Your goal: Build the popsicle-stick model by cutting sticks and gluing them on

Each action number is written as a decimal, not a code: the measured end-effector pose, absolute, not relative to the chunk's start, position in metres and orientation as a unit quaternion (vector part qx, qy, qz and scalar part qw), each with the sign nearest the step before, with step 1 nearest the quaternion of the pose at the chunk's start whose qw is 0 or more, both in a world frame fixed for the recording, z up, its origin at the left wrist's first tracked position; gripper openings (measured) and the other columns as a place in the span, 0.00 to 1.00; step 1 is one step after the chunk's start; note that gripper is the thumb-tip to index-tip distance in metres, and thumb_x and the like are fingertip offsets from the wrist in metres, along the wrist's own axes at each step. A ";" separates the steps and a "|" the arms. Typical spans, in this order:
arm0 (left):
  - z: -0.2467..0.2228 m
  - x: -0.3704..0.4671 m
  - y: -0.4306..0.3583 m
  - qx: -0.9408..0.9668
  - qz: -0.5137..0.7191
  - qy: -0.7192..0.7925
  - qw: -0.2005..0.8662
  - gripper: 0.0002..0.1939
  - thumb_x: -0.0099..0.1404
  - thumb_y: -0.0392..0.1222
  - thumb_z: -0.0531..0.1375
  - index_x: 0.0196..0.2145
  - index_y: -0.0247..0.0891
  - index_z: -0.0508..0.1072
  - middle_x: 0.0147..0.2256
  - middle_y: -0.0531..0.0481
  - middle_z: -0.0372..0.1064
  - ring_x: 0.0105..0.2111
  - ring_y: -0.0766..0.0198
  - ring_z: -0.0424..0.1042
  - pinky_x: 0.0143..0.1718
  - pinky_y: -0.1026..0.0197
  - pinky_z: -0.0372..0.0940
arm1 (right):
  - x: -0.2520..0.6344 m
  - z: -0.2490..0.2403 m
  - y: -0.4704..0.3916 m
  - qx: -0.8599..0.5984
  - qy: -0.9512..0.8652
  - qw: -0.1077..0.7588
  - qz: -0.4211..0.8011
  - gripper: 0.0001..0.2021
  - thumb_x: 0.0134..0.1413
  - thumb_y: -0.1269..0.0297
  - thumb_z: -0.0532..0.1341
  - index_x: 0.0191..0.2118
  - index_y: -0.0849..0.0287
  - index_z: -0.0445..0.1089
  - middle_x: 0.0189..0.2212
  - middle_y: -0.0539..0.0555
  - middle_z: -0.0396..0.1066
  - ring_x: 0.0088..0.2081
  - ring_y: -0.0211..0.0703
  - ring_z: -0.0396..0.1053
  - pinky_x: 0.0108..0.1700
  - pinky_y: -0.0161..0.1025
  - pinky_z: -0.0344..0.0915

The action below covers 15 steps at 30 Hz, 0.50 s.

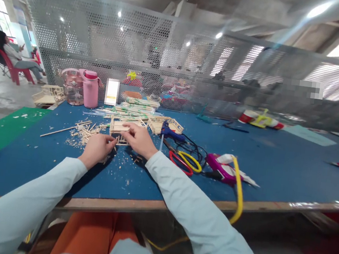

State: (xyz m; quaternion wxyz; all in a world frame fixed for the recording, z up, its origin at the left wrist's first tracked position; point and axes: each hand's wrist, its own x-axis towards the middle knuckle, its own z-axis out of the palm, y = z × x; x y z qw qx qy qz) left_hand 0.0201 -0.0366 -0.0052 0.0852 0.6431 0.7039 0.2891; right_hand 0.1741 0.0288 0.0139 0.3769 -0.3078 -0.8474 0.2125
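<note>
A small frame built of pale wooden sticks point(120, 126) stands on the blue table in front of me. My right hand point(140, 140) grips its near right side between thumb and fingers. At the frame's lower left corner is my left hand point(97, 150), fingers pinched together; what is in them, if anything, is too small to make out. A heap of short cut sticks point(88, 132) lies just beyond my left hand. Behind my right hand is a second stick frame point(168, 126), with a blue glue gun point(171, 132) close to it.
Red and yellow scissors point(190, 162) and a purple tool with a yellow strap point(221, 170) lie to the right. Bundled sticks point(137, 108), a pink bottle point(90, 90) and a clear jug point(74, 87) stand toward the perforated metal screen point(106, 37). A person point(12, 52) sits far left.
</note>
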 end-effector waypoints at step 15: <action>-0.010 0.026 -0.030 0.607 0.262 0.746 0.080 0.18 0.61 0.47 0.51 0.36 0.39 0.79 0.20 0.48 0.72 0.23 0.61 0.69 0.26 0.64 0.57 | 0.186 0.016 0.035 -0.285 -0.837 0.415 0.216 0.12 0.54 0.61 0.56 0.38 0.62 0.71 0.16 0.45 0.61 0.20 0.33 0.56 0.27 0.31 0.54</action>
